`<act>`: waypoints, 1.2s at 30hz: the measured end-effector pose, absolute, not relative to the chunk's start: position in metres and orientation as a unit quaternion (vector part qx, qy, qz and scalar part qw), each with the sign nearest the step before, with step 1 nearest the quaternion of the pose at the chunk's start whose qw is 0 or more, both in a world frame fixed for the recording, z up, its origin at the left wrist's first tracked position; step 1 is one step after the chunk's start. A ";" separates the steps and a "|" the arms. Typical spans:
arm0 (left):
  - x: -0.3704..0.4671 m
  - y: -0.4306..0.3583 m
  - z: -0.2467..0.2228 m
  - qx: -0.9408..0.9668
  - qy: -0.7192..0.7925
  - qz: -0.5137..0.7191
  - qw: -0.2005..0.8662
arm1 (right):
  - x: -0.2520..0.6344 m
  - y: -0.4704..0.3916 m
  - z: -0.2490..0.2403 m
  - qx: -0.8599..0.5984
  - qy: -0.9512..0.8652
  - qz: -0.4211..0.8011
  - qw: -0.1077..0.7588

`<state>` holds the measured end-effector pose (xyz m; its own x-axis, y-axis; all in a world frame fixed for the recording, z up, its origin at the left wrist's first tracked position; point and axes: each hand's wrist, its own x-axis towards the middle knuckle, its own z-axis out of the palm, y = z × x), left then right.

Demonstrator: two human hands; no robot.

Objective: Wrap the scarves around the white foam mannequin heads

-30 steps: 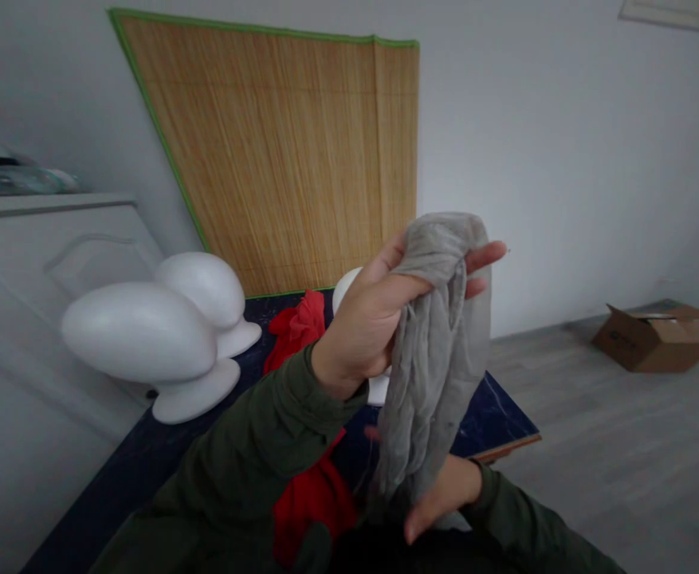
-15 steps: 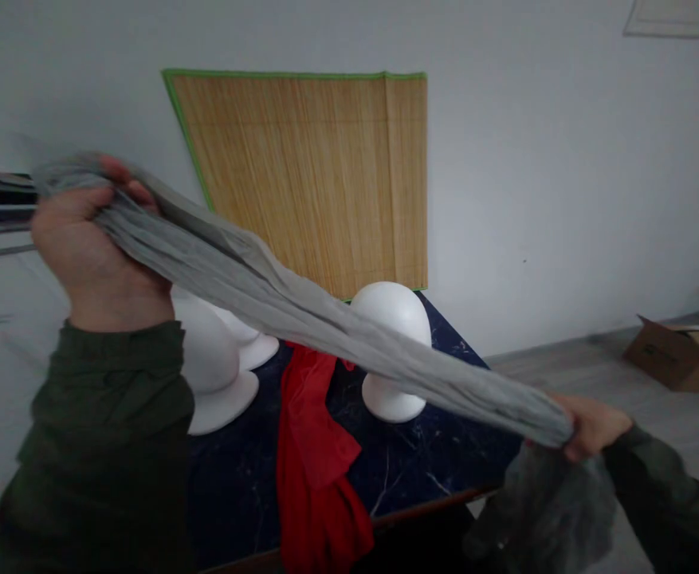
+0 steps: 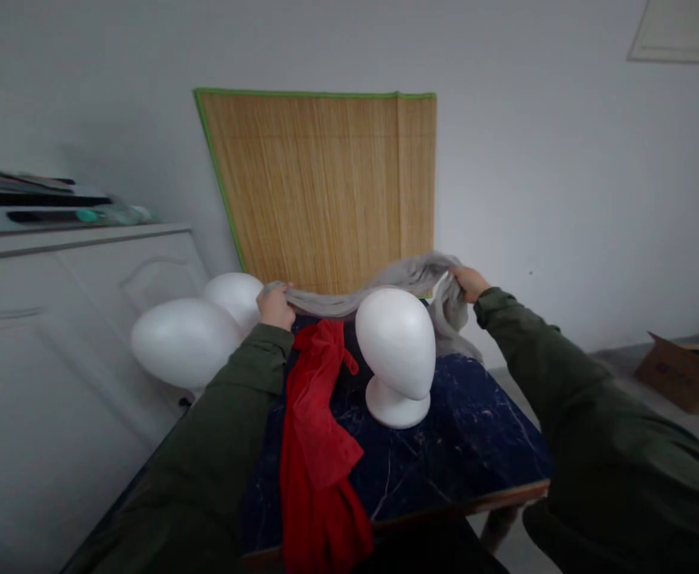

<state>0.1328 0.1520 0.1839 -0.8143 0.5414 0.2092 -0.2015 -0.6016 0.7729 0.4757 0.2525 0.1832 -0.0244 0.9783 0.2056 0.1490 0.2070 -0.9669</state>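
Note:
A long grey scarf [image 3: 331, 304] is stretched between my two hands, passing behind a white foam mannequin head [image 3: 394, 343] on the table. My left hand [image 3: 276, 307] is closed on one end, left of that head. On the other side, my right hand [image 3: 469, 283] grips the scarf, whose loose folds hang down to the tabletop beyond the head. Just left of the head lies a red cloth [image 3: 319, 430], draped over the table's front edge.
Two more white foam heads, one in front [image 3: 185, 343] and one behind [image 3: 233, 293], stand at the left. The dark blue marbled table [image 3: 474, 430] meets a wall with a bamboo mat [image 3: 325, 183]. A white cabinet [image 3: 56, 343] is on the left; a cardboard box [image 3: 684, 375] sits on the floor.
Both hands have moved forward and closer together, carrying the scarf from in front of the foam head to behind it. My left hand has come down; my right has gone up.

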 end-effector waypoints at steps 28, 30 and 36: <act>0.183 -0.036 0.003 0.510 0.710 0.438 0.207 | 0.546 0.096 -0.032 -0.552 -0.727 0.298 0.279; 0.186 -0.037 0.009 0.499 0.696 0.465 0.222 | 0.536 0.083 -0.022 -0.510 -0.658 0.447 0.327; 0.223 -0.033 0.000 0.388 0.608 0.641 0.264 | 0.484 0.046 -0.012 -0.345 -0.433 0.731 0.399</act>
<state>0.2234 -0.0331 -0.0002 -0.5593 0.8101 0.1758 0.1329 -0.1217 0.9836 0.4839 0.0463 -0.0116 -0.4435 0.8821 -0.1590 -0.2836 -0.3064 -0.9087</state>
